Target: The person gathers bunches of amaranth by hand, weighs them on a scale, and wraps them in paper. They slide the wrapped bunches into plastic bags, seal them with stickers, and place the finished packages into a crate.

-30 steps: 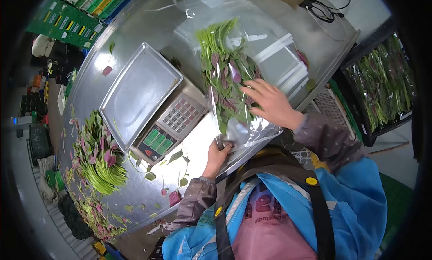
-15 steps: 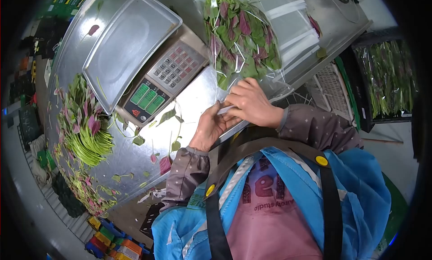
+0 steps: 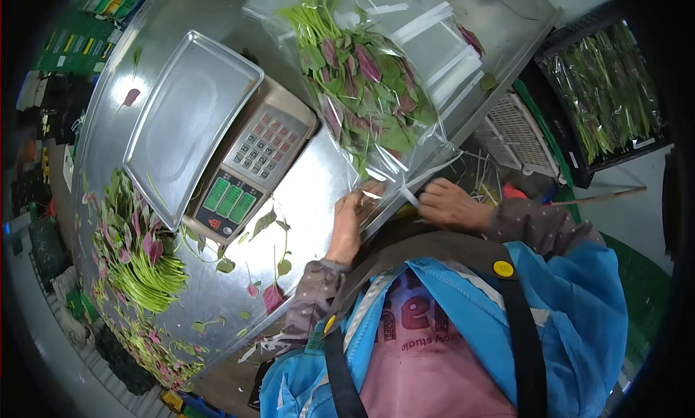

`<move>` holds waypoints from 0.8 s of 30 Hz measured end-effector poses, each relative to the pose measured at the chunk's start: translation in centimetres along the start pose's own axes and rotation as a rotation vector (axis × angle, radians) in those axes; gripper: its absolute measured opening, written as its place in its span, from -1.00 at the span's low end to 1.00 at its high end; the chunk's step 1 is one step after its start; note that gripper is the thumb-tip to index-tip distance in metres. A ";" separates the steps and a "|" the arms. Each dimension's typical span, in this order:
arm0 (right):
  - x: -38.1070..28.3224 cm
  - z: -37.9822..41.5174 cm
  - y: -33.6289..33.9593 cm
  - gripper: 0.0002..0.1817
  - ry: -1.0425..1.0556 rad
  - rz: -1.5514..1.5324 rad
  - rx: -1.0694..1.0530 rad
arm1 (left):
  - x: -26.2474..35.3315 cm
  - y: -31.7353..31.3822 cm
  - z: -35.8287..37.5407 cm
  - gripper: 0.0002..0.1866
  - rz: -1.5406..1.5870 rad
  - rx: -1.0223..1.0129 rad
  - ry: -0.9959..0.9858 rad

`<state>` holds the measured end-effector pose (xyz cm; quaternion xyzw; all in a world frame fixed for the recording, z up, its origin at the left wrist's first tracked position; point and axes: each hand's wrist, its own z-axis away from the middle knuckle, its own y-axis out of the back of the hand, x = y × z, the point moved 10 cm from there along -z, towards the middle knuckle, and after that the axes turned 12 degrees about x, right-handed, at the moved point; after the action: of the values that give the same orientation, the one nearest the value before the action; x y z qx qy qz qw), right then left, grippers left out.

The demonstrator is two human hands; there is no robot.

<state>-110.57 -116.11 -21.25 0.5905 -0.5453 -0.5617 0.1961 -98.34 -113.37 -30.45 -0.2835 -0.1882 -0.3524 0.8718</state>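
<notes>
A clear plastic bag [image 3: 423,38] filled with a bunch of green and purple leafy greens [image 3: 358,92] lies on the steel table [image 3: 311,201], its open end towards me at the table's front edge. My left hand [image 3: 351,219] pinches the bag's mouth against the table edge. My right hand [image 3: 449,203] grips a thin white strip [image 3: 410,197] at the same mouth, just right of the left hand.
An electronic scale [image 3: 239,175] with a steel pan [image 3: 190,121] stands left of the bag. A loose pile of the same greens [image 3: 141,262] lies at the table's left, with scattered leaves. A black crate of bagged greens [image 3: 608,85] sits at the right, a white basket [image 3: 514,139] beside it.
My right hand left the top of the bag, came to its mouth beside the left hand, then drew rightward holding the white strip. The view shifted slightly.
</notes>
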 end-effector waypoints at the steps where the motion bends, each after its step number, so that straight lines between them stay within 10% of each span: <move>1: 1.4 2.9 -0.4 -0.84 -0.095 -0.006 -0.117 | -0.6 0.6 -0.3 -0.63 -0.160 -0.095 0.011; 3: 6.8 13.9 -1.7 -0.87 -0.226 0.161 -0.297 | -0.2 1.8 0.0 -0.60 -0.317 -0.192 0.021; 6: 10.6 29.1 -2.5 -0.73 -0.608 0.268 -1.188 | 3.4 3.4 -0.1 -0.45 -0.651 -0.133 -0.189; 9: 10.8 12.4 3.8 -0.61 -0.682 0.301 -0.381 | 9.8 3.2 1.5 -0.27 -1.115 0.415 -0.627; 10: 9.7 7.1 7.2 -0.62 -0.523 0.283 0.012 | 10.5 0.4 2.1 -0.31 -1.321 0.355 -1.030; 12: 7.8 1.6 8.1 -0.76 -0.138 0.416 0.067 | 8.4 -4.3 4.3 -0.39 -1.612 0.069 -1.564; 17: 7.8 -0.6 5.2 -0.85 0.223 0.072 0.028 | 5.6 -4.6 2.8 -0.54 -1.690 -0.314 -1.356; 19: 14.0 -0.2 3.7 -0.84 -0.530 -0.284 -0.089 | 6.6 -3.7 1.9 -0.61 -1.597 -0.275 -1.233; 24: 18.8 -1.2 2.0 -0.78 -1.014 -0.586 0.069 | 8.2 2.2 -6.4 -0.62 -0.696 0.208 -0.377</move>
<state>-114.57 -133.52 -27.66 0.3804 -0.4030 -0.7867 -0.2719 -90.36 -120.18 -31.85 -0.1729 -0.4640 -0.5472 0.6748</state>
